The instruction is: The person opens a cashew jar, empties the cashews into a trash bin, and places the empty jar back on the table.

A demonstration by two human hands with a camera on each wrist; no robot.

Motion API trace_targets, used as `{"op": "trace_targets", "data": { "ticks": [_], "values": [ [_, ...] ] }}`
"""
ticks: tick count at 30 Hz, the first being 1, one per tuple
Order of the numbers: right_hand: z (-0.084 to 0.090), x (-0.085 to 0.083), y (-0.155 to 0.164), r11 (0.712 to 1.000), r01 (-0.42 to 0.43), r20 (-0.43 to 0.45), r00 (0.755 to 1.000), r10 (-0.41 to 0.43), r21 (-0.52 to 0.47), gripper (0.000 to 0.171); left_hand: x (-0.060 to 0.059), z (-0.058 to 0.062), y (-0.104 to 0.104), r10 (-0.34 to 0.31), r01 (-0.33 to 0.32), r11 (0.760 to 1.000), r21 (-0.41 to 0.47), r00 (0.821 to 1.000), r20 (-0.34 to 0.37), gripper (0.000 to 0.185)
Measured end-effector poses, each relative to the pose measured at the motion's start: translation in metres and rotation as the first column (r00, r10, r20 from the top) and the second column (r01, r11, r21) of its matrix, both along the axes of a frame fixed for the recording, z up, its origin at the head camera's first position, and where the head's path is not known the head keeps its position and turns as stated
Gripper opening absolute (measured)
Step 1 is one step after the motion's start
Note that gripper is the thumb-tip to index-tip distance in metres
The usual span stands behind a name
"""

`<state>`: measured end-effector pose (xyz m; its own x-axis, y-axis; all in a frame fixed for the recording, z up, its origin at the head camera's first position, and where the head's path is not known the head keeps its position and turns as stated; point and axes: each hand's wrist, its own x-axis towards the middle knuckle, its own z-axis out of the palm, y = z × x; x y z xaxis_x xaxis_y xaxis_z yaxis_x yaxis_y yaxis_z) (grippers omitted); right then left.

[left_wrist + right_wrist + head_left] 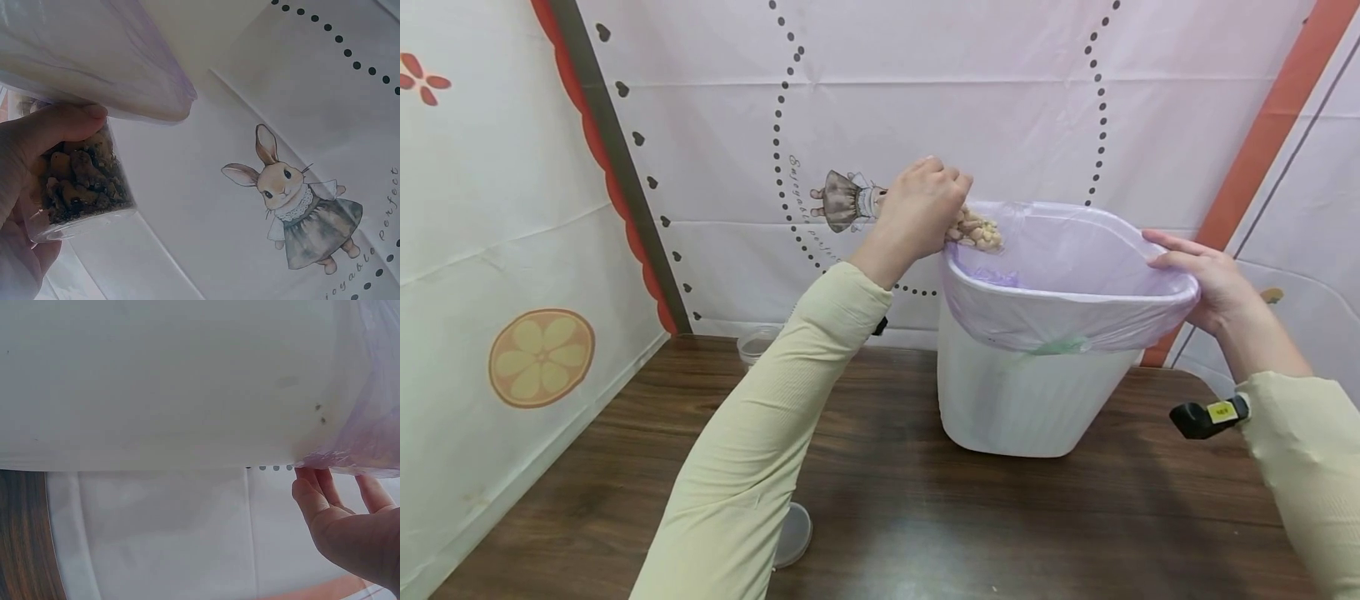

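Note:
A white bin [1022, 400] lined with a pale purple bag [1075, 275] stands on the brown table [925, 517]. My left hand [925, 208] grips a clear container of tan nuts [976, 229], tipped over the bin's left rim. In the left wrist view the container [81, 181] is held by thumb and fingers of the left hand [25, 181], under the bag's edge [94, 62]. My right hand [1198, 271] holds the bin's right rim with fingers laid over the bag. In the right wrist view my right hand [350, 519] touches the bag [369, 437] under the bin's rim.
A clear lid [793, 533] lies on the table near my left elbow. Another clear container [758, 343] sits at the back, by the wall. Printed cloth walls close in the table at left and behind, with a rabbit picture [300, 200].

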<state>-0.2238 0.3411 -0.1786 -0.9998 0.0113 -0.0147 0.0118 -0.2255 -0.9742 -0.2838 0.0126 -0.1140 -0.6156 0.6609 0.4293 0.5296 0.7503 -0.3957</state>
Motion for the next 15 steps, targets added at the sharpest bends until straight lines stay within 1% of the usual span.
{"op": "trace_targets", "data": {
  "ticks": [3, 9, 15],
  "values": [
    [0.0001, 0.0005, 0.0003, 1.0, 0.002, 0.003, 1.0, -0.002, 0.0, 0.031, 0.0006, 0.0002, 0.0019, -0.002, 0.002, 1.0, -0.014, 1.0, -0.008, 0.044],
    [0.0007, 0.0015, 0.0004, 1.0, 0.002, 0.006, 1.0, -0.002, -0.003, 0.031, 0.0021, -0.0003, 0.0036, -0.021, 0.021, 1.0, -0.015, 0.999, -0.043, 0.039],
    [0.0013, 0.0017, -0.0009, 1.0, 0.012, 0.022, 1.0, -0.011, -0.005, 0.031, 0.003, 0.0009, 0.0046, -0.02, 0.018, 0.999, -0.044, 0.999, -0.041, 0.04]
  ]
}}
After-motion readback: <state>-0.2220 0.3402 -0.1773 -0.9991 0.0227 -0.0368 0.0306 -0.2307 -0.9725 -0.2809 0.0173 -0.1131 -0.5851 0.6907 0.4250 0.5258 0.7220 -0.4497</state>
